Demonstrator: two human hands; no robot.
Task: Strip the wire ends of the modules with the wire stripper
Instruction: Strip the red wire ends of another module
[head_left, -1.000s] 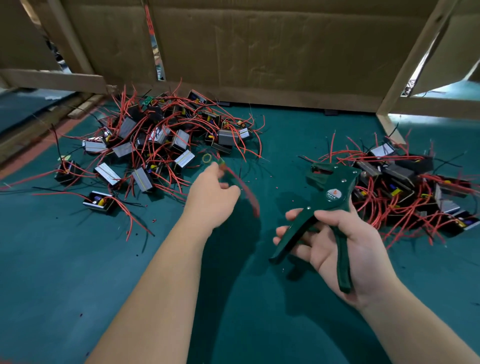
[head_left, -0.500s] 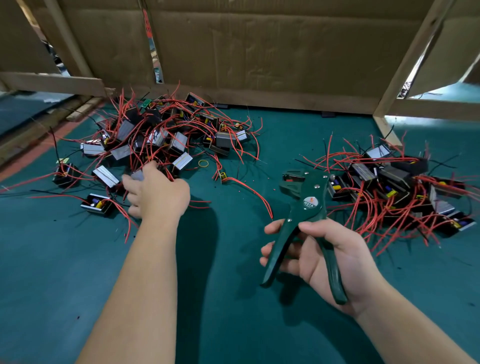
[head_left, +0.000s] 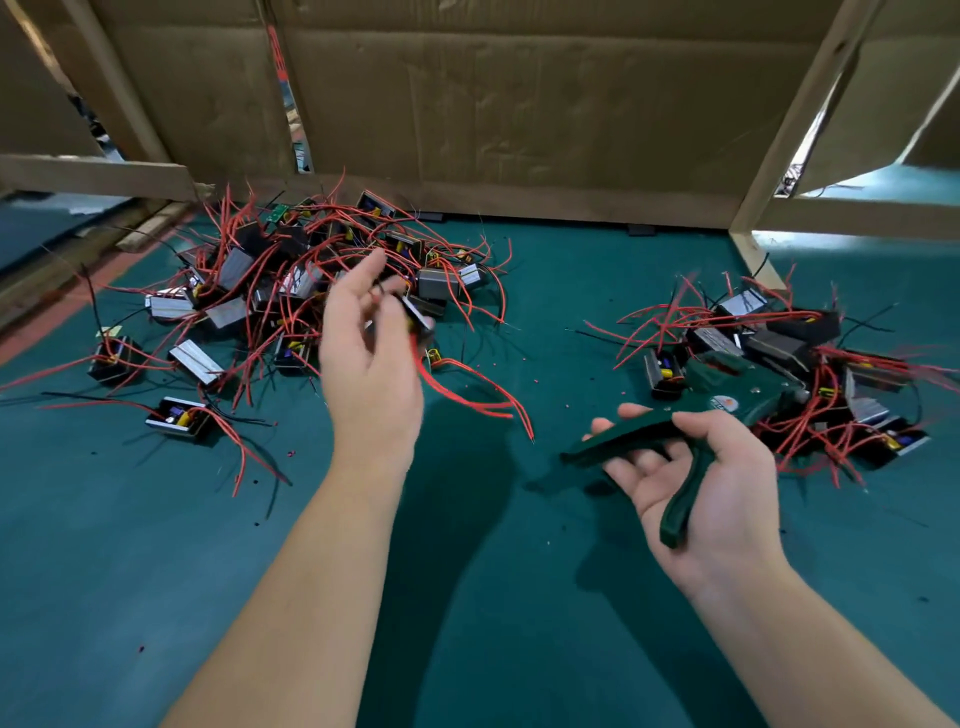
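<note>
Left hand (head_left: 371, 374) holds module (head_left: 416, 318), right hand (head_left: 722, 499) stripper (head_left: 727, 397), piles (head_left: 249, 291) flanking, cardboard (head_left: 519, 104) behind

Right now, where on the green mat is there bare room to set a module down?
Bare mat lies between the left forearm and right forearm, outside the left forearm, and in the strip between the left pile and right pile up to the cardboard wall. Both piles are crowded tangles.
</note>
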